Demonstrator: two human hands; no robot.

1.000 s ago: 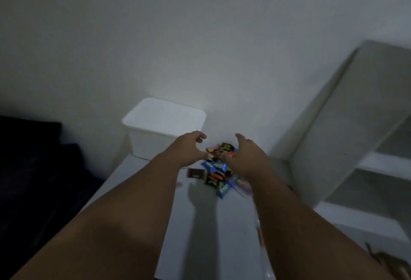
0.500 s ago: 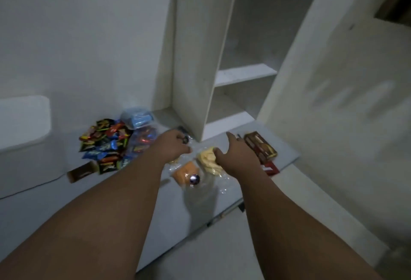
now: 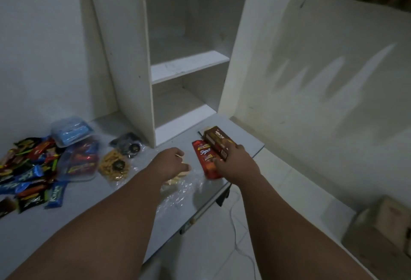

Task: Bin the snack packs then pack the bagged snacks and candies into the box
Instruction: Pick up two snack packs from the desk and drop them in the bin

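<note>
A brown Nextar box (image 3: 216, 140) and a red Share It pack (image 3: 205, 160) lie side by side at the table's right end. My right hand (image 3: 236, 160) rests on both, fingers curled over their near ends. My left hand (image 3: 172, 164) presses down on a clear bag of pale yellow snacks (image 3: 178, 182). Left of it lie a bag of yellow noodles-like snacks (image 3: 113, 165), a dark bagged item (image 3: 129, 145), a clear bag of red candies (image 3: 81, 160) and a heap of several colourful snack packs (image 3: 29, 173).
A white open shelf unit (image 3: 189, 66) stands on the grey table (image 3: 89, 213) behind the snacks. A clear lidded tub with blue contents (image 3: 71, 130) sits at the back left. A cardboard box (image 3: 384, 230) rests on the floor at right, with a thin cable nearby.
My view swung right, from the white bin and the candy heap to the table's right end. My right hand went from the yellow snack bag onto the Nextar box and red pack.
</note>
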